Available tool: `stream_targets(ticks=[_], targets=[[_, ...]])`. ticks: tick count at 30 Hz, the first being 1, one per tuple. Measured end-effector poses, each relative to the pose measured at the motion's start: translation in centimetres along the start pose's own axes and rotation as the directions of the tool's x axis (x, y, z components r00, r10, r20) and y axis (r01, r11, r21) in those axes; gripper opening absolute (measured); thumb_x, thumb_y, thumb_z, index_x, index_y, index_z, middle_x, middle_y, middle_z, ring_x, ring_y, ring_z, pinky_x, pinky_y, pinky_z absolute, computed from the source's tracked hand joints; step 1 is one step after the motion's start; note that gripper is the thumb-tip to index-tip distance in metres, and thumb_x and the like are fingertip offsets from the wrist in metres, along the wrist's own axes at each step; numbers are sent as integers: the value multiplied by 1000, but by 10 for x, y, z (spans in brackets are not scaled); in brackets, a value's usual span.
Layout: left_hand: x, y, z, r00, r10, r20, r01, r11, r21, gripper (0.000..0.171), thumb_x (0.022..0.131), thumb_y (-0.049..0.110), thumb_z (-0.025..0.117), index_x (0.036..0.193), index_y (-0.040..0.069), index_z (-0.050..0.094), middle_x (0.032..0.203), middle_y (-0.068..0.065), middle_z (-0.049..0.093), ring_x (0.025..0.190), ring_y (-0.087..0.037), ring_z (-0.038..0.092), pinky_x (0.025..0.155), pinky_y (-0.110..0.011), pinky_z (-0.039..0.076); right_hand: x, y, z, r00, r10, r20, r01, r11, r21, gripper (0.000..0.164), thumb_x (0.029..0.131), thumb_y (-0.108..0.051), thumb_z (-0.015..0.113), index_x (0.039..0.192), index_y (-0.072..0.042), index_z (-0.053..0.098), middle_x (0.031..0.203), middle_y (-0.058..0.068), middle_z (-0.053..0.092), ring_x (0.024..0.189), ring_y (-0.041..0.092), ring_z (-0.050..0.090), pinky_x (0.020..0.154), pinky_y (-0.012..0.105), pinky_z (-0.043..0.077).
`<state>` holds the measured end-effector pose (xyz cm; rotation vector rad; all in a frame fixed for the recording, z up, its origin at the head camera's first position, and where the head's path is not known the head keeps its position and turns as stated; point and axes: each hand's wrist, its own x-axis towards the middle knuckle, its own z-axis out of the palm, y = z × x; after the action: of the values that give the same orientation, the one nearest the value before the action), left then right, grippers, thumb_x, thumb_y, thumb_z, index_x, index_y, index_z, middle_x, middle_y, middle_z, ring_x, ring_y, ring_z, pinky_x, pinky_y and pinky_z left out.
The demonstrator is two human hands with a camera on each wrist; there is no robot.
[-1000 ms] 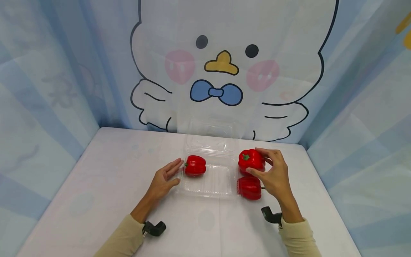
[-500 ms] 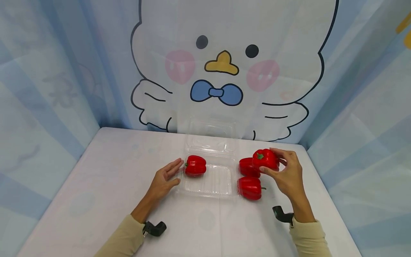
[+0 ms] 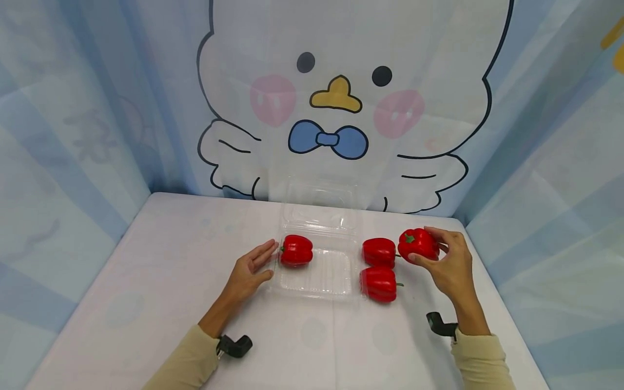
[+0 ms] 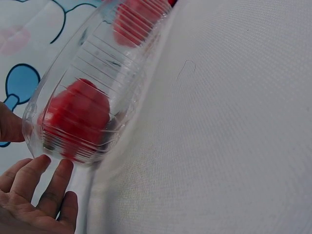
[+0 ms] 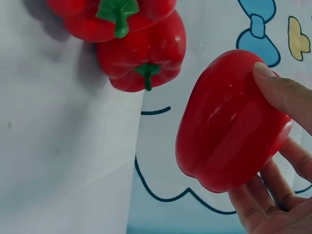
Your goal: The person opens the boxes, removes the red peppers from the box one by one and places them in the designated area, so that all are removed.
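Observation:
My right hand (image 3: 453,263) grips a red bell pepper (image 3: 418,245) between thumb and fingers, right of two other peppers; its smooth side fills the right wrist view. Those two, a rear red bell pepper (image 3: 378,252) and a front red bell pepper (image 3: 378,284), lie on their sides with green stems pointing right. Straight fingers of my left hand (image 3: 246,273) touch the left end of a clear plastic clamshell box (image 3: 316,287). Inside it, at the left, lies another red bell pepper (image 3: 296,250), seen through the ribbed wall in the left wrist view.
The box's clear lid (image 3: 322,203) stands raised at the back, near the cartoon-printed curtain (image 3: 336,173). A white cloth covers the table (image 3: 292,346). Blue curtains enclose both sides. Each wrist wears a black camera mount (image 3: 235,346).
My right hand has carried its pepper to the right, uncovering the rear pepper on the table. The left hand, the box and the pepper inside have stayed put.

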<state>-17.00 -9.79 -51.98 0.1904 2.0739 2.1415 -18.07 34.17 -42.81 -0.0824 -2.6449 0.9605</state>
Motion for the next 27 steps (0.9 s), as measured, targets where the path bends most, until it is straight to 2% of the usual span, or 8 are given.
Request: stream_targets(ticks=[12, 27], targets=[[0, 2, 0, 1000, -24, -10, 24, 1000, -5, 75, 97, -10, 58, 165, 9, 36, 169, -6, 43, 157, -28, 42, 118, -30, 42, 8, 18, 4, 998, 49, 31, -48, 999, -22, 76, 85, -10, 89, 153, -8, 55, 146, 27, 49, 139, 49, 50, 108, 68, 52], [1, 0, 0, 1000, -12, -3, 12, 1000, 3, 74, 97, -10, 58, 165, 7, 36, 170, -8, 42, 157, -30, 41, 119, -33, 41, 20, 48, 13, 988, 140, 67, -136, 989, -51, 78, 86, -9, 87, 156, -10, 52, 150, 28, 45, 144, 51, 42, 107, 69, 52]])
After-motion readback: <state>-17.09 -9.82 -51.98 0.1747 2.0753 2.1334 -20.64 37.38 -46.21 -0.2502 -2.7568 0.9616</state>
